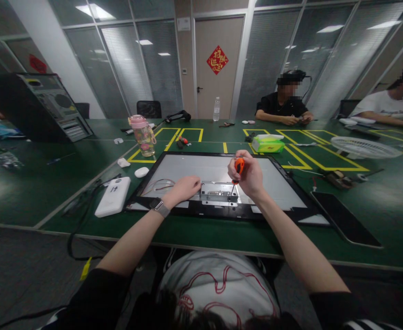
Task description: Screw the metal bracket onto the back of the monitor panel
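Observation:
My right hand [250,176] is closed around the handle of an orange and black screwdriver [239,166]. The screwdriver is nearly upright, its tip down at the right end of a silver metal bracket [218,190]. My left hand [185,188] has its fingers bent and pressed together against the bracket's left end; its fingertips are partly hidden. Under both hands lies a flat display panel [194,165] with a black frame and a pale grey back. Thin wires [158,184] run across the panel left of my left hand.
Left of the panel are a white power bank [112,197], a white oval case [141,172] and a pink-lidded bottle [143,137]. A black slab [345,219] lies right. Behind stand a green tissue pack [268,145] and a computer tower [50,107]. Two people sit across the table [201,233].

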Available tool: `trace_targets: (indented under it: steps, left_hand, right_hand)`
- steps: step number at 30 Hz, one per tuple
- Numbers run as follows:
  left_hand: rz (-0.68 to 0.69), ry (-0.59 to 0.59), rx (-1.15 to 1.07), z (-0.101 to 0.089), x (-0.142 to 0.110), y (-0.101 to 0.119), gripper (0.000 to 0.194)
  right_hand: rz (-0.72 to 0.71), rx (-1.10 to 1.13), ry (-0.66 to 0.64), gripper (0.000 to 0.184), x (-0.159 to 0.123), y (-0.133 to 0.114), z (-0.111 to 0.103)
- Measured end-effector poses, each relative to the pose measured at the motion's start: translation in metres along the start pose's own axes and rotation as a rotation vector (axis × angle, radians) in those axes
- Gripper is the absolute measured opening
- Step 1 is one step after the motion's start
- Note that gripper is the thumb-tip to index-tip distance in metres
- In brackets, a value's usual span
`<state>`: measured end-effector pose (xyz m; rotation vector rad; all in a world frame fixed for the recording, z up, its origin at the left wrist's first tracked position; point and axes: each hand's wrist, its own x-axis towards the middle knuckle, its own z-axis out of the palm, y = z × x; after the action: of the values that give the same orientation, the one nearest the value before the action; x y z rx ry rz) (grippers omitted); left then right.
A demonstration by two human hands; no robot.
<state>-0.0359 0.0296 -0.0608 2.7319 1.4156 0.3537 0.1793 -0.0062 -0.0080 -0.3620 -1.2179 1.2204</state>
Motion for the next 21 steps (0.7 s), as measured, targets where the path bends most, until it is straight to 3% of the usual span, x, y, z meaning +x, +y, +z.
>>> trace_targets:
  steps: [12,21]
  left_hand:
    - [-0.004,-0.006,-0.001,0.0002,0.0007,-0.0003,0.029]
    - [-0.004,-0.004,0.000,-0.0006,0.0000,0.0002,0.030]
  right_hand:
    - [0.007,-0.029,0.042,0.014,0.0018,0.0021,0.0007]
    - [0.035,-0.061,0.038,0.027,-0.0025,-0.0007,0.0053]
